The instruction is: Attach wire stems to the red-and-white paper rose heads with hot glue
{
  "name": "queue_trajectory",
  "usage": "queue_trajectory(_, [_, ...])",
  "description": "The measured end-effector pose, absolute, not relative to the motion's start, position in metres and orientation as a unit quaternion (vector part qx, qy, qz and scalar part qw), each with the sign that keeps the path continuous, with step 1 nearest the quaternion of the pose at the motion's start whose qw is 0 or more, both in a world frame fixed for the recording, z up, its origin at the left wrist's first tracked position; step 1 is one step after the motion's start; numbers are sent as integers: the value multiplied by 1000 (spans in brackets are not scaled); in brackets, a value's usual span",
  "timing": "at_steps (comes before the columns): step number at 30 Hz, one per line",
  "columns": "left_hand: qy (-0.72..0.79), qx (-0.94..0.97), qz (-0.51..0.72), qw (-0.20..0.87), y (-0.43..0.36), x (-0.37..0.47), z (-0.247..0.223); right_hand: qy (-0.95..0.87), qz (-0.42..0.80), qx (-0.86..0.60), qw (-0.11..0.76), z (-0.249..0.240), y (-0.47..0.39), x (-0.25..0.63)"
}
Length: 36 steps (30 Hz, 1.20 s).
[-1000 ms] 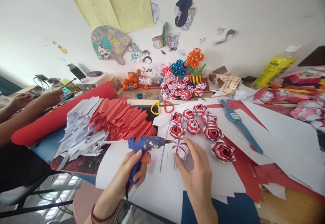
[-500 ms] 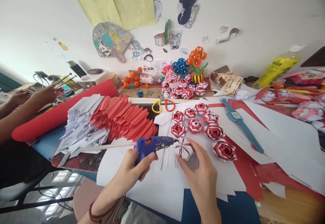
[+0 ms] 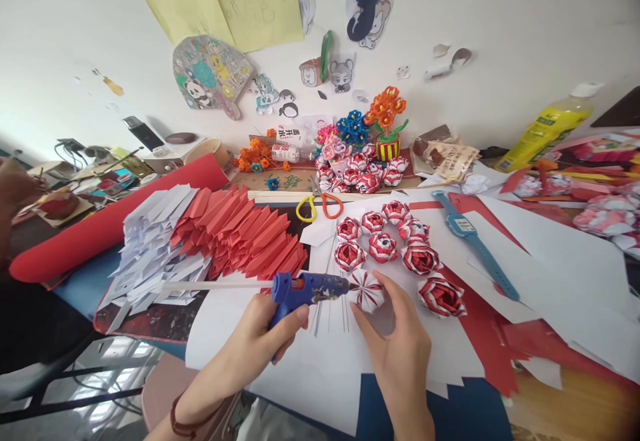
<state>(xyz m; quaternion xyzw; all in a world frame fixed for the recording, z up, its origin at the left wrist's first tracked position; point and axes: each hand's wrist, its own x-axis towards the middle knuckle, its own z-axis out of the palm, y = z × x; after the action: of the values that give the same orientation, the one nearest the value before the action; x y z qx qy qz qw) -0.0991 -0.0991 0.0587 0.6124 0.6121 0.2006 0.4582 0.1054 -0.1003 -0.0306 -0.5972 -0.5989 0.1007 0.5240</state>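
My left hand (image 3: 273, 334) is wrapped round the handle of a blue glue gun (image 3: 305, 291), with a long pale glue stick (image 3: 215, 285) jutting from its back. The nozzle points right, at the centre of a red-and-white paper flower (image 3: 367, 292); I cannot tell whether it touches. Between thumb and fingers, my right hand (image 3: 397, 324) holds that flower with its striped underside showing. Several finished-looking paper flowers (image 3: 383, 246) stand just behind, and thin wires (image 3: 330, 314) lie on the white paper (image 3: 310, 381) below the gun.
Folded white strips (image 3: 155, 248) and red strips (image 3: 240, 231) are heaped on the left, before a red roll (image 3: 125, 218). Scissors (image 3: 320, 206) lie behind the flowers, a blue watch (image 3: 467, 231) to the right. A yellow bottle (image 3: 547, 128) leans at back right. Another person's hand (image 3: 17, 184) is far left.
The glue gun has moved slightly right, its nozzle now over the flower's centre. The flower has shifted slightly right too. At far left, the other person's arms have drawn back toward the frame edge.
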Motion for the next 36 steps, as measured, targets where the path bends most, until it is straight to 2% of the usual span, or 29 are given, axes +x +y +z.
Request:
queue_trajectory(7, [619, 601, 198, 466, -100, -97, 55, -607, 98, -589, 525, -30, -100, 107])
queue_trajectory(17, [573, 565, 236, 545, -96, -95, 50, -617, 102, -581, 521, -33, -99, 107])
queue_trajectory(26, [578, 574, 253, 523, -100, -95, 44, -621, 107, -578, 518, -34, -98, 107])
queue_trajectory(36, [543, 561, 277, 560, -96, -91, 43, -629, 105, -583, 503, -36, -98, 109])
